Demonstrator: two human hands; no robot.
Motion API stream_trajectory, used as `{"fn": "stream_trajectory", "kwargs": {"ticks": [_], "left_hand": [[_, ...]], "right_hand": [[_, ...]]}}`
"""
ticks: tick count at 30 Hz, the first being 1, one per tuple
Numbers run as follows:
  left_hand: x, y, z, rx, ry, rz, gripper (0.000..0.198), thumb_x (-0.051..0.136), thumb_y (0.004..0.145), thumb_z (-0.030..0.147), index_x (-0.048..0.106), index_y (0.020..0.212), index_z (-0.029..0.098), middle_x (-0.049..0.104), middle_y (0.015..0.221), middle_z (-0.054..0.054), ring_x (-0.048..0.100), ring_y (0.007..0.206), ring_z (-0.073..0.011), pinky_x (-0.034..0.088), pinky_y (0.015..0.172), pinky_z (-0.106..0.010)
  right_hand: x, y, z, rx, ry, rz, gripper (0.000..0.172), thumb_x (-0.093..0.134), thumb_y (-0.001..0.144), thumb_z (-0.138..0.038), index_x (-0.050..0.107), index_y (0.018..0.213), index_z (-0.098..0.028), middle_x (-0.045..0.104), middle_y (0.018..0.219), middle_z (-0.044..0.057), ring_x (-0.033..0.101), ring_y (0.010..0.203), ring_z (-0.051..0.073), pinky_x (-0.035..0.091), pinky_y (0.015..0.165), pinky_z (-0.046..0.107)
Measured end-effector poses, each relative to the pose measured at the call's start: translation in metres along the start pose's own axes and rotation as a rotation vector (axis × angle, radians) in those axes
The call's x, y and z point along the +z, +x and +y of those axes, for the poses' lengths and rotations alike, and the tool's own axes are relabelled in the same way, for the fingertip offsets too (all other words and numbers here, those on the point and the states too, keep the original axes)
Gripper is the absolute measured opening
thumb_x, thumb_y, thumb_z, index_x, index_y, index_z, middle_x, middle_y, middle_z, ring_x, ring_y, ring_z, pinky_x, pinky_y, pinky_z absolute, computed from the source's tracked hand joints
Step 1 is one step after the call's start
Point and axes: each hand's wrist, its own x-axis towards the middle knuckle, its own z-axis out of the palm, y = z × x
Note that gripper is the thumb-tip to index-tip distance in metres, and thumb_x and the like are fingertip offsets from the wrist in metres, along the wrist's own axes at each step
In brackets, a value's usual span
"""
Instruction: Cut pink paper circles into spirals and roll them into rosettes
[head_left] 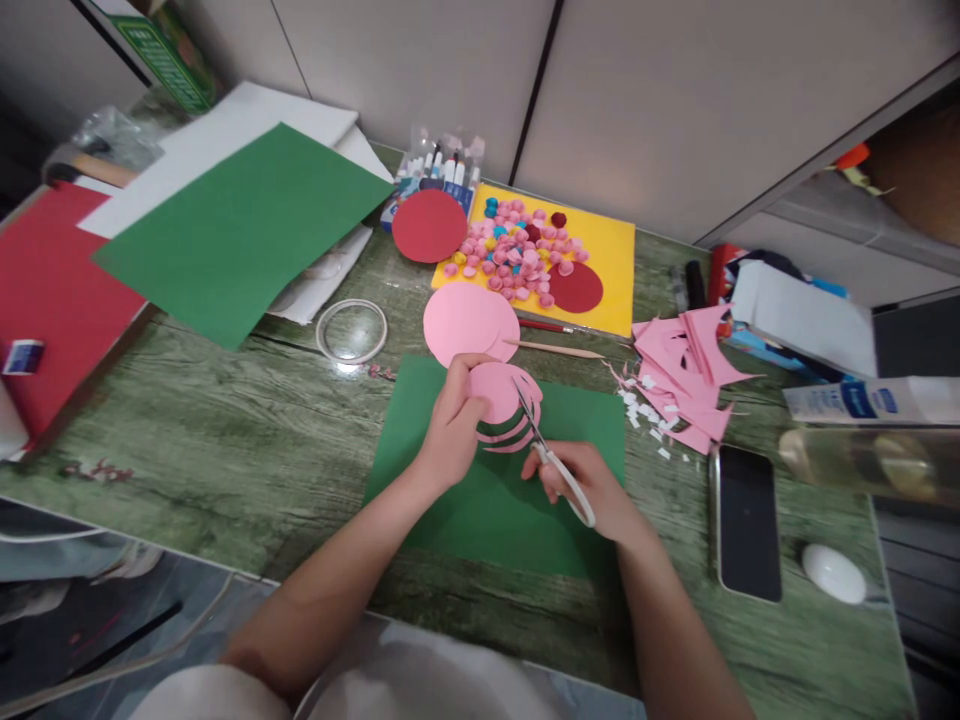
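Head view — at your green wood-grain desk, before grey panels, your left hand pinches a pink disc above a green sheet — your right hand has its fingers clamped on white-handled scissors, blades at the disc.

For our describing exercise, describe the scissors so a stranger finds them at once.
On the table, find the nearer green sheet. Over it, the right hand grips the scissors, blades at a pink disc. Unlike disc or sheet, they have white handles and metal blades.
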Motion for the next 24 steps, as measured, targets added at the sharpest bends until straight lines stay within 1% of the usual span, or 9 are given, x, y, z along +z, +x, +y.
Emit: {"fn": "stream_trajectory", "kwargs": {"ticks": [8, 17, 22, 24], "left_hand": [[-0.0006, 0.0009, 0.0009, 0.023, -0.005, 0.027, 0.033, 0.039, 0.067, 0.01, 0.047, 0.096, 0.021, 0.05, 0.092, -0.002, 0.046, 0.085, -0.0177, 0.038, 0.077, -0.032], [-0.0013, 0.0023, 0.0007, 0.042, -0.056, 0.064, 0.032, 0.04, 0.067, 0.009, 0.047, 0.095, 0.021, 0.049, 0.093, -0.002, 0.046, 0.087, -0.0172, 0.038, 0.079, -0.031], [0.0, 0.0024, 0.0021, 0.059, -0.019, 0.072, 0.03, 0.042, 0.071, 0.012, 0.047, 0.099, 0.021, 0.05, 0.096, -0.003, 0.046, 0.09, -0.0171, 0.039, 0.081, -0.031], [0.001, 0.0018, 0.0018, 0.045, -0.021, 0.057, 0.032, 0.047, 0.072, 0.016, 0.046, 0.103, 0.021, 0.05, 0.098, -0.003, 0.048, 0.088, -0.0168, 0.041, 0.078, -0.03]], "right_hand": [[-0.0001, 0.0005, -0.0001, 0.008, -0.007, 0.002, 0.048, 0.039, 0.083, -0.057, 0.055, 0.067, -0.014, 0.045, 0.05, -0.002, 0.041, 0.046, 0.009, 0.031, 0.045, 0.021], [-0.0003, 0.0002, 0.0026, 0.034, 0.005, -0.003, 0.042, 0.043, 0.083, -0.052, 0.054, 0.066, -0.015, 0.045, 0.05, -0.003, 0.042, 0.045, 0.009, 0.031, 0.045, 0.02], [0.0001, 0.0005, 0.0013, 0.044, 0.019, 0.008, 0.043, 0.043, 0.082, -0.053, 0.055, 0.066, -0.015, 0.045, 0.049, -0.003, 0.042, 0.045, 0.009, 0.032, 0.044, 0.02], [0.0005, 0.0005, 0.0011, 0.047, 0.02, 0.013, 0.043, 0.043, 0.082, -0.053, 0.055, 0.066, -0.015, 0.046, 0.049, -0.003, 0.042, 0.045, 0.009, 0.032, 0.045, 0.02]]}}
